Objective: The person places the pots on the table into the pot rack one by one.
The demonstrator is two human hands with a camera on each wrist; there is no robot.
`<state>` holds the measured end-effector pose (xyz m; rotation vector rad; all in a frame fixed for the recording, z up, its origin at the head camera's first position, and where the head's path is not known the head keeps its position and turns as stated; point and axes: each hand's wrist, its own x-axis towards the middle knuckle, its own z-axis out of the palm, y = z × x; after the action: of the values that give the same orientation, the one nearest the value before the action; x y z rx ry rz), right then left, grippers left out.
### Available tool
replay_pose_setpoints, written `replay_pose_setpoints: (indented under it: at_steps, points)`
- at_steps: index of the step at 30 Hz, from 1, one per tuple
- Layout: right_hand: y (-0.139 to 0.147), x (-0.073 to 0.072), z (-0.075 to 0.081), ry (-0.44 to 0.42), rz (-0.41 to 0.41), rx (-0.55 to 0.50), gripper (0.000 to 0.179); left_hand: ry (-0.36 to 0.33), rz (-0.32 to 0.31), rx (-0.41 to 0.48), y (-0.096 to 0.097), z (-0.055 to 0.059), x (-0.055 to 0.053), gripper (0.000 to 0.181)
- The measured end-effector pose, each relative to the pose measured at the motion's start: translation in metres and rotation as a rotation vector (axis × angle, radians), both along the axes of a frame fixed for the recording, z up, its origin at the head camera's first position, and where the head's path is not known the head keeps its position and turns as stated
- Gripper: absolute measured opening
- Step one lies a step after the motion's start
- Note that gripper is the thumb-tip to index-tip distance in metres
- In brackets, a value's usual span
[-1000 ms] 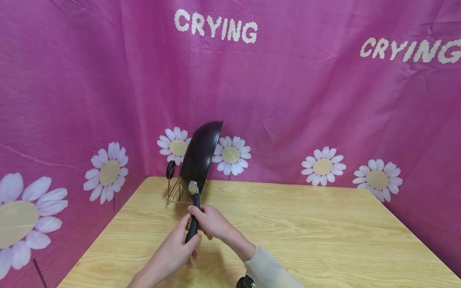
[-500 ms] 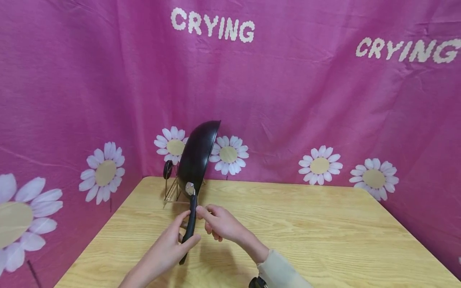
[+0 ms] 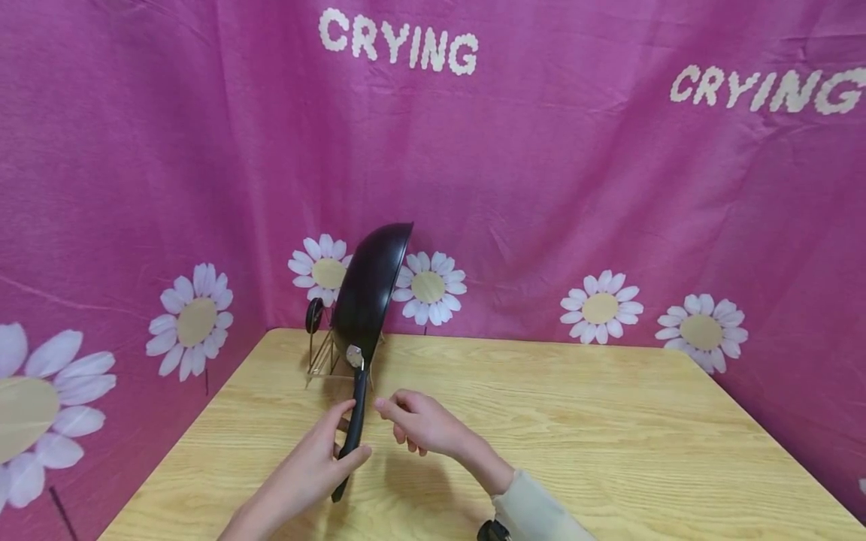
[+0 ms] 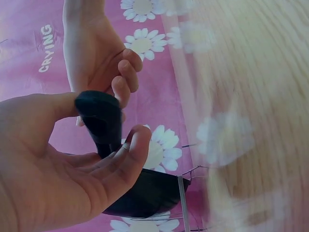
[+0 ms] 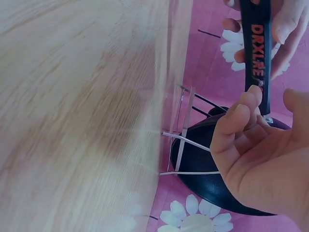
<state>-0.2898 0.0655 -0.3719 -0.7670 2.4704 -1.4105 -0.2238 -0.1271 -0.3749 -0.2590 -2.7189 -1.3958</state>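
Note:
A black wok (image 3: 372,285) stands on its edge in a thin wire rack (image 3: 321,373) at the back left of the table, its bowl facing right and its handle (image 3: 358,391) toward me. My left hand (image 3: 307,466) loosely holds the lower handle, thumb on one side and fingers on the other. Just right of the handle, my right hand (image 3: 429,424) hangs with loosely curled fingers and nothing in them. Lettering shows on the handle in the right wrist view, where the wok's bowl (image 5: 207,164) rests among the rack's wires.
A small round black piece (image 3: 314,315) sits at the rack's left side. Pink cloth (image 3: 514,188) with daisies and lettering hangs behind and beside the wooden table (image 3: 575,428). A dark watch (image 3: 494,530) shows near the right sleeve.
My right hand has let go of the handle and moved right. My left hand stays around it. The wok leans in much the same place, its handle end now lower in view.

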Motion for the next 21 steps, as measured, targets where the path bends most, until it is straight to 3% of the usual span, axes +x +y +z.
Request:
replay_pose_setpoints:
  at_steps: [8, 12, 18, 21]
  points:
    - [0.010, -0.003, -0.006, 0.024, 0.043, 0.025, 0.035, -0.018, 0.015, -0.036, -0.003, -0.003, 0.001, 0.071]
    - [0.019, -0.001, -0.002, 0.032, 0.035, 0.012, 0.032, 0.014, 0.029, -0.094, -0.002, -0.001, 0.003, 0.063]
    - [0.037, 0.005, 0.013, 0.187, -0.043, 0.037, 0.032, 0.121, -0.002, -0.124, 0.001, 0.006, 0.001, 0.054]
    - [0.046, 0.005, 0.010, 0.240, -0.085, 0.050, 0.038, 0.144, -0.011, -0.151, 0.003, 0.009, -0.001, 0.055]
